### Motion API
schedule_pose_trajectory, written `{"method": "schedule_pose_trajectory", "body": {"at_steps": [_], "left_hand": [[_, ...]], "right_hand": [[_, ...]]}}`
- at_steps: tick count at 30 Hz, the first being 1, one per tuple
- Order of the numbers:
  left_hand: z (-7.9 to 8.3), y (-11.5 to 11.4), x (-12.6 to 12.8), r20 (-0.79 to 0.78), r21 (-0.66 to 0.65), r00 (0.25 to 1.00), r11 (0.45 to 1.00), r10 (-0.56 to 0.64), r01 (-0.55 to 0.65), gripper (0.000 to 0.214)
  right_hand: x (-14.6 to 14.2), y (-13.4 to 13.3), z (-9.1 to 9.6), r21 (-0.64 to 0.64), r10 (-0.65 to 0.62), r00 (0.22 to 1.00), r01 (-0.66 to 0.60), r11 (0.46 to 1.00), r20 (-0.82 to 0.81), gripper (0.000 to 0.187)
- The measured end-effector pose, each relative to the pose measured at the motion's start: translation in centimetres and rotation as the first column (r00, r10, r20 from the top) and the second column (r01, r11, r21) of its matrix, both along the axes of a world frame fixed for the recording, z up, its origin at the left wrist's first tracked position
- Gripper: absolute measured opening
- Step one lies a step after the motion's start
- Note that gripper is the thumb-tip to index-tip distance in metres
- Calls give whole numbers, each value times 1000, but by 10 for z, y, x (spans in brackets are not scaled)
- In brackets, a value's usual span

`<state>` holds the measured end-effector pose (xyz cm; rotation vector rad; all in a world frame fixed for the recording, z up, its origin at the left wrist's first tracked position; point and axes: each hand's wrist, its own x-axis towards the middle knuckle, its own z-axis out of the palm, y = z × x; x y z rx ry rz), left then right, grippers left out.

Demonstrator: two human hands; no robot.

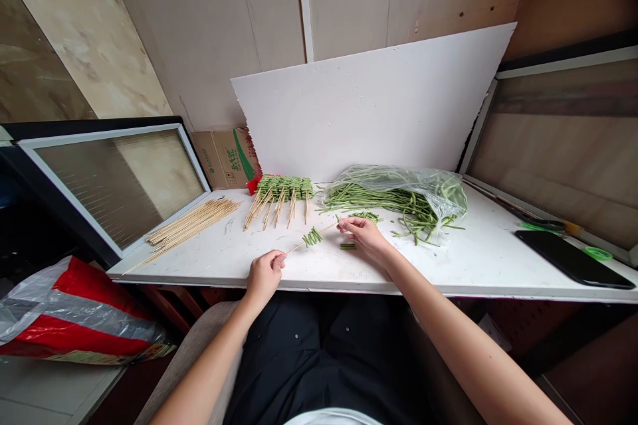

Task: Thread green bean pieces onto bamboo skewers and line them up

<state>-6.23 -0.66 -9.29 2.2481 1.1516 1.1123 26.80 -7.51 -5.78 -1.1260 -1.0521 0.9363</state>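
My left hand [266, 271] is closed on the near end of a thin bamboo skewer [298, 247] that carries a few short green bean pieces [312, 236] near its middle. My right hand [363, 232] pinches at the skewer's far tip, fingers curled, with cut bean pieces [347, 246] lying just beside it on the white table [478, 259]. Behind the hands lie finished bean skewers [282, 192] in a row and a clear plastic bag of long green beans [399, 196].
A bundle of bare skewers [192, 226] lies at the left of the table. A black phone [573, 257] and a green lid [598, 253] sit at the right. A white board [369, 99] leans behind, next to a cardboard box [226, 156]. A red-and-clear plastic bag [74, 312] lies lower left.
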Motion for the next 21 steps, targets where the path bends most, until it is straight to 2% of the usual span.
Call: {"method": "schedule_pose_trajectory", "body": {"at_steps": [12,21], "left_hand": [[5,-8,1,-32,14,999,1000,17,-16,21],[4,-9,1,-22,62,1000,998,10,-8,22]], "right_hand": [[-2,-6,10,-63,35,998,-39,997,-59,36],[-8,-9,17,-9,9,999,-8,1000,43,39]]}}
